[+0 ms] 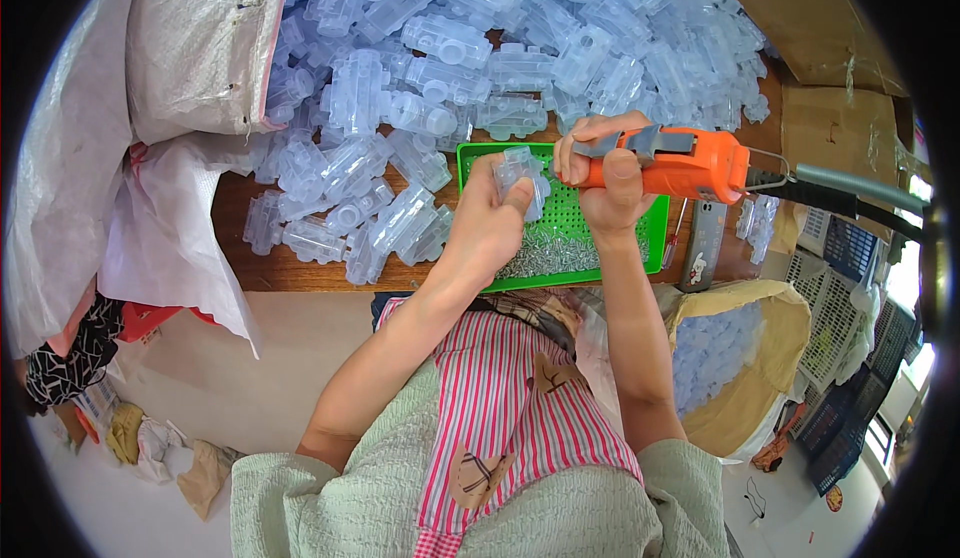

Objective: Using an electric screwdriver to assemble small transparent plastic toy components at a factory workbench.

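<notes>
My left hand (pixel 486 223) pinches a small clear plastic housing (pixel 520 180) over the left part of a green perforated tray (pixel 655 236). In my right hand (pixel 610 188) is an orange electric screwdriver (pixel 695 166), lying sideways with its tip end toward the housing. Fingers hide the tip, so I cannot tell whether it touches the housing. Many small silvery screws (pixel 550 254) lie along the near side of the tray.
A big heap of clear plastic housings (pixel 450 43) covers the far table (pixel 290 273). White sacks (pixel 205 48) stand at the left. At right are a screwdriver cable (pixel 850 198), a grey box cutter-like object (pixel 705 246), a cardboard box (pixel 840 128) and an open sack of pale parts (pixel 715 358).
</notes>
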### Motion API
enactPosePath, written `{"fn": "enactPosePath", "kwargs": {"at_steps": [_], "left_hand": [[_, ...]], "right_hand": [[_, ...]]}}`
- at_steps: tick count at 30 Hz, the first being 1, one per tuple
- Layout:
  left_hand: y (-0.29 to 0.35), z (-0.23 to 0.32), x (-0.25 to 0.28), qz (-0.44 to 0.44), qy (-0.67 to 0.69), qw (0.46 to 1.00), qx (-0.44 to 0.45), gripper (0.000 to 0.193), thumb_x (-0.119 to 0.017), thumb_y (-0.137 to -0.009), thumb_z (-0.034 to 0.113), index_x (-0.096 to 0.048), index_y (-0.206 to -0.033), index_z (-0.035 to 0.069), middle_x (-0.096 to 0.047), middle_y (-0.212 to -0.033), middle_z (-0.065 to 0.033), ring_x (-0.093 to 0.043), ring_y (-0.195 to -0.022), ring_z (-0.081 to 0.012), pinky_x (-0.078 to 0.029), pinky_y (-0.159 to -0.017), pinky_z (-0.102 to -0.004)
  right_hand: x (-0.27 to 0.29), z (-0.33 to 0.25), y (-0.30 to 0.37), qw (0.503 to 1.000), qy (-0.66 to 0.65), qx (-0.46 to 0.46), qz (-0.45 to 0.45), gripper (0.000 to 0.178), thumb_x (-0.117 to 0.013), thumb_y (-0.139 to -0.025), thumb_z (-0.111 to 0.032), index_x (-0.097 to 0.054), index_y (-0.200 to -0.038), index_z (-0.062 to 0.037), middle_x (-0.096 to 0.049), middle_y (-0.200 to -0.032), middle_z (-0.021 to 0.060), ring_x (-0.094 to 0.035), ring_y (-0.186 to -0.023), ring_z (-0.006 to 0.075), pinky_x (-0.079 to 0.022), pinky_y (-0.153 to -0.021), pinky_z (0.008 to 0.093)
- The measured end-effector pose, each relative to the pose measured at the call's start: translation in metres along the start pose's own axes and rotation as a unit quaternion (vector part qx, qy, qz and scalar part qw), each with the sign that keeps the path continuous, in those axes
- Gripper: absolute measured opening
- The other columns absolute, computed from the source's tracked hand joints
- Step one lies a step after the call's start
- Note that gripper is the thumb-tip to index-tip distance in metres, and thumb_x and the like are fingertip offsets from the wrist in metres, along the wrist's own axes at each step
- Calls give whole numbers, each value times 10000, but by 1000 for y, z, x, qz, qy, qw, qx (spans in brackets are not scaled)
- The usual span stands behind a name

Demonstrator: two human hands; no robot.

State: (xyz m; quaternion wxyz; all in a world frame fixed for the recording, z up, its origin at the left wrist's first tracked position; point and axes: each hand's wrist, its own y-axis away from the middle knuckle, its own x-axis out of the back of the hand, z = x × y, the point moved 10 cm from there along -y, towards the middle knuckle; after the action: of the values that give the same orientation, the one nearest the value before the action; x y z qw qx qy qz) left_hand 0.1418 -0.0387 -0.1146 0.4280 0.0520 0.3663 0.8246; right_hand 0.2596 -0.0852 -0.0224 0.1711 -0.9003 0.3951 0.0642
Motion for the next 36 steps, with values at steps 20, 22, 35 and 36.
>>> {"fn": "enactPosePath", "kwargs": {"at_steps": [20, 22, 35, 36], "left_hand": [[-3, -5, 2, 14, -14, 1000, -19, 331, -522, -909, 102, -437, -1194, -46, -581, -994, -125, -536, -881, -165, -432, -789, -292], [-4, -7, 3, 17, 5, 1000, -19, 334, -525, -906, 102, -437, -1192, -46, -584, -1000, -128, -540, -889, -170, -434, -799, -299], [-11, -8, 0, -6, 60, 998, -34, 325, -523, -906, 110, -446, -1179, -49, -592, -1016, -142, -554, -918, -190, -439, -821, -315], [-12, -11, 1, 1, 50, 998, -25, 330, -520, -909, 115, -443, -1184, -52, -589, -1017, -144, -555, -920, -197, -439, -825, -317]], "right_hand": [[-28, -46, 25, 999, -6, -21, -40, 565, -602, -814, -568, -541, -965, -27, -490, -571, 27, -475, -511, 159, -407, -479, 294], [-31, -41, 26, 999, -23, -24, -37, 553, -617, -810, -555, -547, -958, -27, -488, -569, 26, -473, -510, 157, -404, -477, 290], [-38, -38, 25, 995, 23, 23, -89, 541, -715, -762, -481, -579, -910, 21, -520, -564, 42, -476, -478, 143, -400, -431, 260], [-36, -36, 24, 994, 52, 26, -94, 550, -716, -762, -477, -582, -922, 32, -522, -561, 45, -478, -473, 139, -407, -430, 264]]}}
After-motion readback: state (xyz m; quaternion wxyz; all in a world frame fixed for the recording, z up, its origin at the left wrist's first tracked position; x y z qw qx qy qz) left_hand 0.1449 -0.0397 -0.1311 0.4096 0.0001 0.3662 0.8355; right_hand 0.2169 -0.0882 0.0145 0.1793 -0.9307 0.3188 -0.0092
